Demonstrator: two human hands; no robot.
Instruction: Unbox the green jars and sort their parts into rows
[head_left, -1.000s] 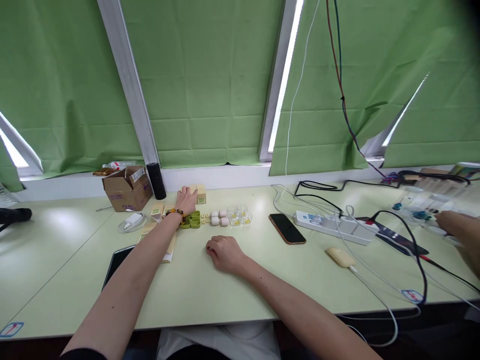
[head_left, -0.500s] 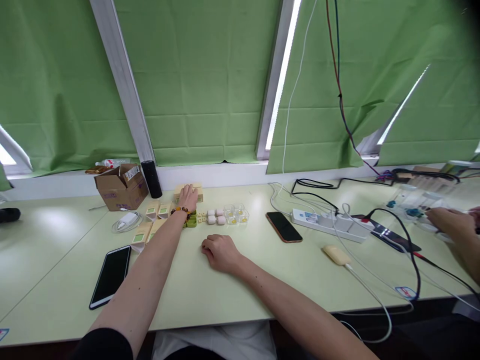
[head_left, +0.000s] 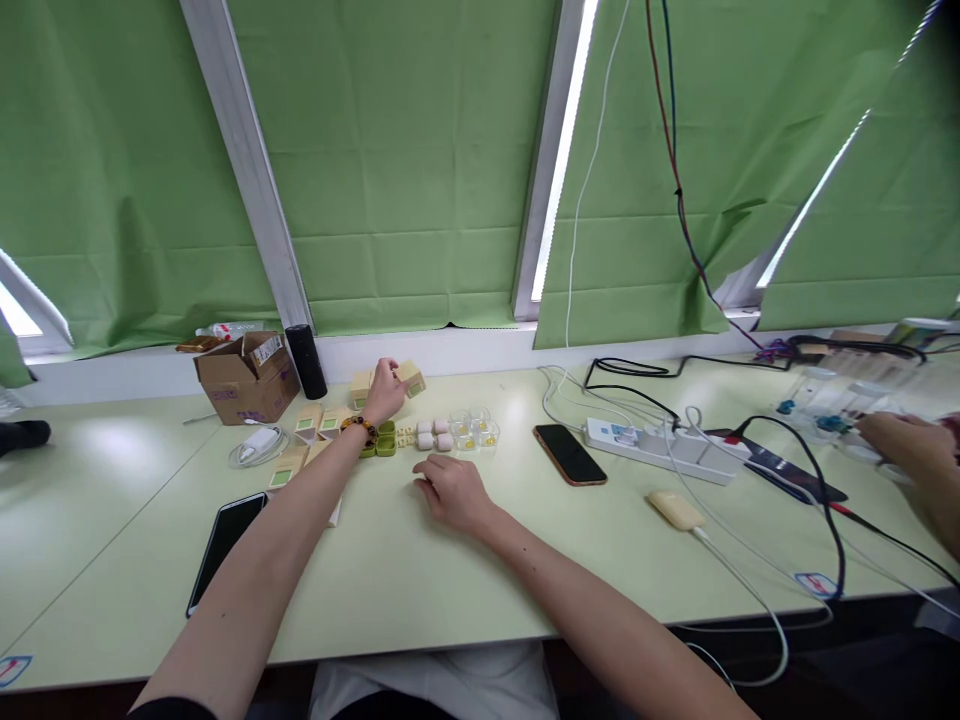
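My left hand [head_left: 384, 393]: stretched out past the green tubs [head_left: 385, 446], thumb and fingers closed on a cream box [head_left: 412, 378].
Held box: tilted in my fingers, beyond the green tubs and a little to their right.
My right hand [head_left: 456, 494]: apart from my left, fingers loosely bent, low at the bench [head_left: 420, 600], nearer me than the green tubs and to their right.
Beaded bracelet [head_left: 360, 430]: round my left wrist, just left of the green tubs.
Second cream box [head_left: 361, 389]: beyond the green tubs, slightly left.
Small cream pieces [head_left: 405, 437]: just right of the green tubs.
Pinkish rounded pieces [head_left: 442, 441]: further right of the green tubs.
Clear cups [head_left: 474, 430]: right again of the green tubs, yellow showing inside.
Cardboard box [head_left: 247, 380]: beyond the green tubs, well left.
Phone [head_left: 569, 455]: well right of the green tubs.
Another person's hand [head_left: 904, 440]: far right of the green tubs.
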